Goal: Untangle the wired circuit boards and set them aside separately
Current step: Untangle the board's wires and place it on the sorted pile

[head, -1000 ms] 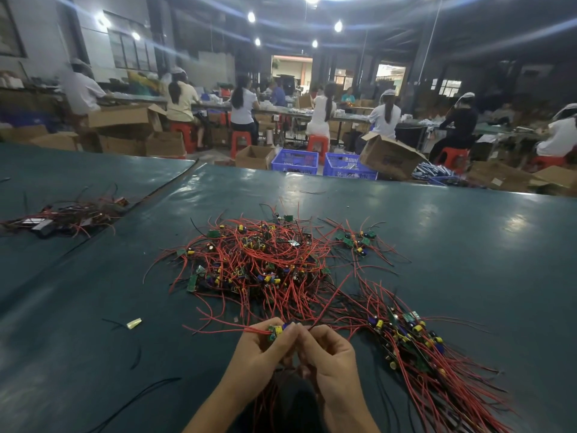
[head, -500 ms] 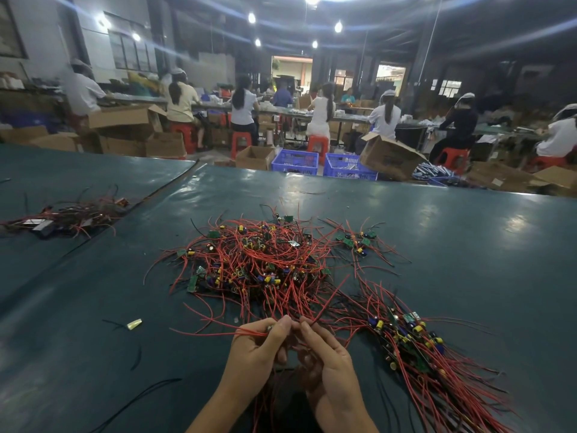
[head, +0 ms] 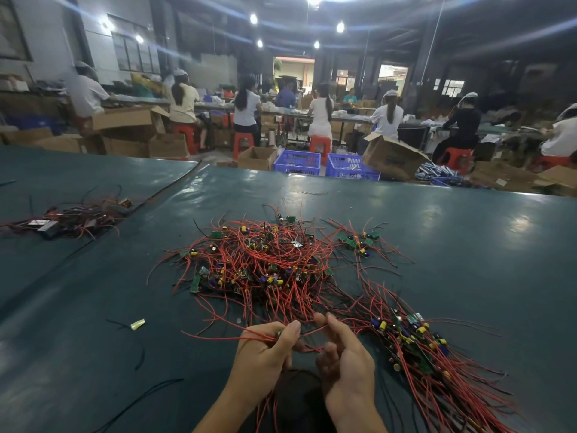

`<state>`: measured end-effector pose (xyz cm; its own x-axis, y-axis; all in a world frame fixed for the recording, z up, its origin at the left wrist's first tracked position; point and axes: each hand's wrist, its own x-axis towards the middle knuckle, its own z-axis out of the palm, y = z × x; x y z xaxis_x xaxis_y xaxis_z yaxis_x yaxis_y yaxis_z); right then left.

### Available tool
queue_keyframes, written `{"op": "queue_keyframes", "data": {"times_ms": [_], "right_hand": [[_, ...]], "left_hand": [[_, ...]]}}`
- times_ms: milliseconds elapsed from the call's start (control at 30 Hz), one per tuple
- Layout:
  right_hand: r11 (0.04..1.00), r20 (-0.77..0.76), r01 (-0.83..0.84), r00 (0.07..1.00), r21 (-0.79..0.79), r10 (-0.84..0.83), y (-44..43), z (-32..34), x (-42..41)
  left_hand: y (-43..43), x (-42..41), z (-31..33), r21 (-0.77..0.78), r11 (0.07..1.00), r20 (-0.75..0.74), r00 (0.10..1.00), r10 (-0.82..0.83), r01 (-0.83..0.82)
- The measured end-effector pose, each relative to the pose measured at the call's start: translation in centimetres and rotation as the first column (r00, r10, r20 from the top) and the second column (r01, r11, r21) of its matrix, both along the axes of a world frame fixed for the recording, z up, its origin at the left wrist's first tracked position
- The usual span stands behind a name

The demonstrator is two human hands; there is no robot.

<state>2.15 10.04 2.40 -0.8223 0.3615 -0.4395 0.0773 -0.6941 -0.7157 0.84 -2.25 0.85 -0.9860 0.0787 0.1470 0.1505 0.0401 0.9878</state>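
Supervisor: Hands, then. How are they posed?

Observer: Both are held close together at the bottom centre of the frame, with the forearms entering from the bottom edge. The left hand (head: 265, 350) is seen from the back, its thumb pressed against curled fingers, and a bunch of red wires (head: 231, 338) is pinched there. The right hand (head: 348, 362) is turned palm toward the left one with bent fingers, and a strand of the same wires is caught at its fingertips (head: 323, 320). Whether a board is enclosed in either grip cannot be told.

Supervisor: And where are the boards found?

Observer: The tangled pile (head: 265, 260) is spread on the green table (head: 468, 245) at mid-frame, just above the hands. A looser heap (head: 412, 342) is laid at lower right, just beside the right hand, its wires fanned toward the bottom right corner. A small cluster (head: 359, 242) is seen at the pile's upper right. Another bundle (head: 71, 214) is seen at the left edge, well apart, and a small yellow piece (head: 137, 324) at lower left.
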Motion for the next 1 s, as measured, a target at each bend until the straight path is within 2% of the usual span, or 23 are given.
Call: {"op": "queue_keyframes", "data": {"times_ms": [200,333,533,667,800,900,1000], "right_hand": [[0.998,0.018,0.040,0.999,0.040,-0.041,2.2,0.4,-0.1],[0.988,-0.046,0.126,0.990,-0.087,-0.130,3.4,0.5,-0.4],[0.986,-0.089,0.118,0.988,-0.120,-0.129,3.8,0.0,-0.6],[0.997,-0.090,0.057,0.995,0.056,-0.052,3.0,-0.5,-0.5],[0.961,-0.039,-0.137,0.988,0.240,0.150,1.0,-0.7,-0.2],[0.902,-0.077,-0.205,0.965,0.380,0.252,-0.9,-0.5,0.5],[0.848,-0.130,-0.135,0.964,0.512,0.232,-1.9,-0.2,1.2]], "left_hand": [[0.3,0.1,0.7,0.026,0.998,-0.072,0.996,-0.051,0.053],[0.6,0.3,0.7,0.046,0.995,-0.056,0.995,-0.081,0.083],[1.1,0.6,0.5,0.048,0.993,-0.029,0.994,-0.109,0.110],[0.6,0.4,0.5,0.132,0.989,0.014,0.998,-0.063,0.060],[-0.1,-0.1,0.5,0.204,0.979,0.020,1.000,-0.010,0.006],[-0.2,-0.3,0.2,0.113,0.993,-0.073,0.997,-0.014,0.022],[-0.6,-0.4,-0.4,-0.072,0.997,-0.225,0.974,-0.029,0.013]]}}
